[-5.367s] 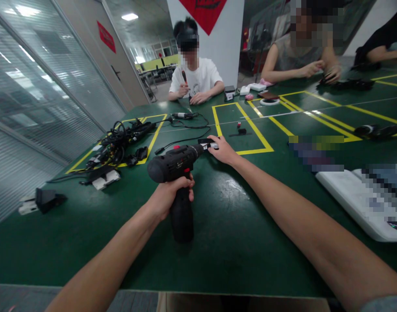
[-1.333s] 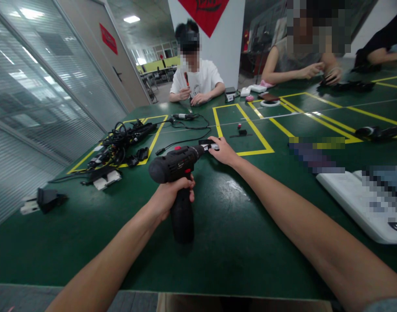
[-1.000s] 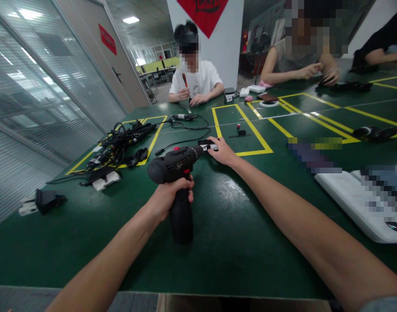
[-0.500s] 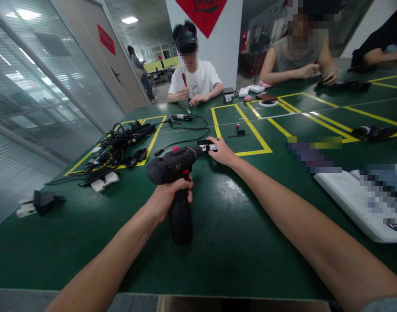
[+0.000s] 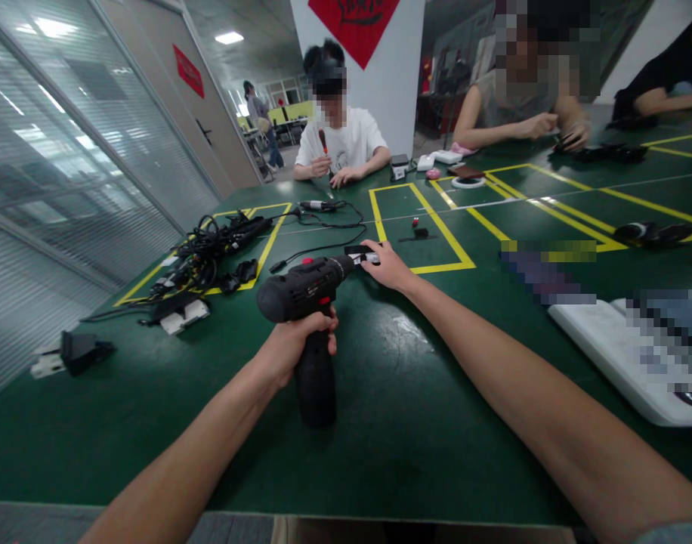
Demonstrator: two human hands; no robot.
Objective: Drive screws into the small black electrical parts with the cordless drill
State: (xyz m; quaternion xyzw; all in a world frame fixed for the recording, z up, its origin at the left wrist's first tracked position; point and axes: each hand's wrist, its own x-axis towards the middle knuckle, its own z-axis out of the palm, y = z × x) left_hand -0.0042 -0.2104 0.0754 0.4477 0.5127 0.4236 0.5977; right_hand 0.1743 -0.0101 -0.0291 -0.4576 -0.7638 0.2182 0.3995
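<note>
My left hand [image 5: 301, 341] is wrapped round the grip of a black cordless drill [image 5: 301, 289]. The drill stands upright over the green table, its chuck pointing forward and right. Beyond the chuck, my right hand [image 5: 387, 264] has its fingers closed on a small black and white part [image 5: 357, 251]. The drill's tip meets or nearly meets this part; the exact contact is too small to make out. My right fingers partly cover the part, and its kind does not show.
Tangled black cables [image 5: 210, 249] lie at the left inside yellow tape [image 5: 278, 234]. A black and white adapter [image 5: 79, 352] sits near the left edge. Small dark pieces [image 5: 421, 233] lie ahead. At right is a white device [image 5: 612, 355]. Across the table a person [image 5: 341, 143] holds a screwdriver [image 5: 322, 140].
The drill and both my hands hold nearly the same place. The view has shifted very slightly. A person walking in the background has moved to the right.
</note>
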